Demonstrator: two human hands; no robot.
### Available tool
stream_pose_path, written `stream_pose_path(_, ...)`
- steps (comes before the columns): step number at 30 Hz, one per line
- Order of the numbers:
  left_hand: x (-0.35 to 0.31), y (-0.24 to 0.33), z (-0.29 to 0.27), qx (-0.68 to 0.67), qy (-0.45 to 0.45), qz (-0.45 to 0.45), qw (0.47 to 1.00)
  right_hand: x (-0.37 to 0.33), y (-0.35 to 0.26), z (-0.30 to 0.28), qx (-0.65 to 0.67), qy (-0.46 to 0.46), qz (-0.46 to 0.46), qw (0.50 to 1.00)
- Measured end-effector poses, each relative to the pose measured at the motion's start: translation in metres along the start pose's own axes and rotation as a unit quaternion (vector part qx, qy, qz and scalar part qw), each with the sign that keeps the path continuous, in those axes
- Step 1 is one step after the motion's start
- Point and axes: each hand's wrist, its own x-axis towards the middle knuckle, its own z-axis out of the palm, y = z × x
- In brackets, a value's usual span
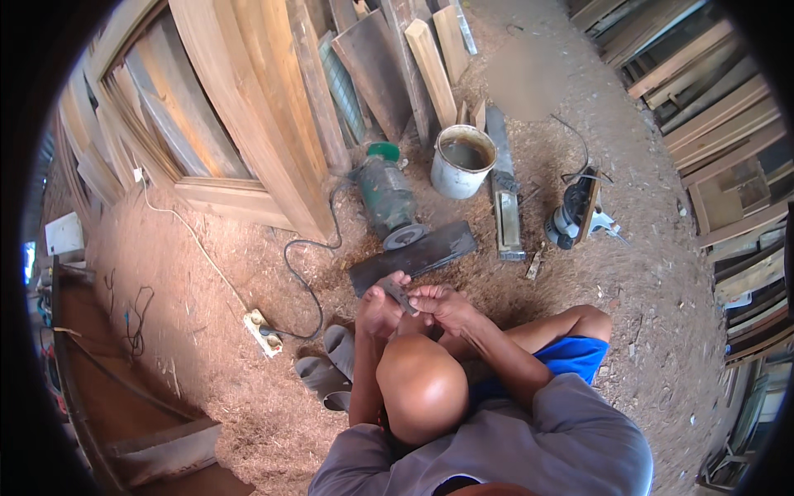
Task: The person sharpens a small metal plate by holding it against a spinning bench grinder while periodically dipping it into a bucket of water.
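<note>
Between my two hands, in front of my raised knee, is a small flat dark metal blade (399, 296). My left hand (380, 312) is closed around its left side. My right hand (441, 306) pinches its lower right end with thumb and fingers. Just beyond lies a dark wooden board (438, 252) on the ground. Behind that board stands a worn green bench grinder (386, 198), its round grinding wheel (405, 237) facing me. To the right of the grinder is a white bucket (460, 178) holding murky liquid.
A long narrow tool or bar (506, 211) lies right of the bucket, near a corded power tool (571, 217). At left, a power strip (263, 332) has a black cord plugged in, beside grey sandals (318, 376). Wooden frames (248, 107) and planks lean behind; sawdust covers the ground.
</note>
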Motion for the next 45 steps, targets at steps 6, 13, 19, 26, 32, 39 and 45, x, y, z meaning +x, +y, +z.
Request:
stream_pose_path(6, 0.001, 0.015, 0.011, 0.210, 0.125, 0.075, 0.967, -0.004, -0.012, 0.011, -0.235, 0.030, -0.113, 0.965)
stream_pose_path(13, -0.001, 0.015, 0.008, 0.152, 0.130, 0.041, 0.979, -0.003, -0.008, 0.005, -0.245, 0.019, -0.138, 0.960)
stream_pose_path(19, 0.000, 0.015, 0.005, 0.091, 0.114, 0.008, 0.989, -0.002, -0.002, -0.005, -0.174, -0.001, -0.090, 0.981)
stream_pose_path(26, 0.005, 0.006, 0.012, 0.128, 0.061, 0.098, 0.985, -0.015, -0.028, 0.021, -0.028, 0.039, -0.062, 0.997)
stream_pose_path(32, 0.024, 0.013, 0.011, 0.114, 0.083, 0.070, 0.988, -0.011, -0.029, 0.030, 0.019, 0.033, -0.135, 0.990)
stream_pose_path(39, 0.040, 0.012, 0.036, 0.127, 0.080, 0.070, 0.986, -0.021, -0.048, 0.053, -0.019, 0.057, -0.233, 0.971)
stream_pose_path(45, 0.040, 0.006, 0.037, 0.130, 0.064, 0.069, 0.987, -0.019, -0.049, 0.051, -0.029, 0.084, -0.238, 0.967)
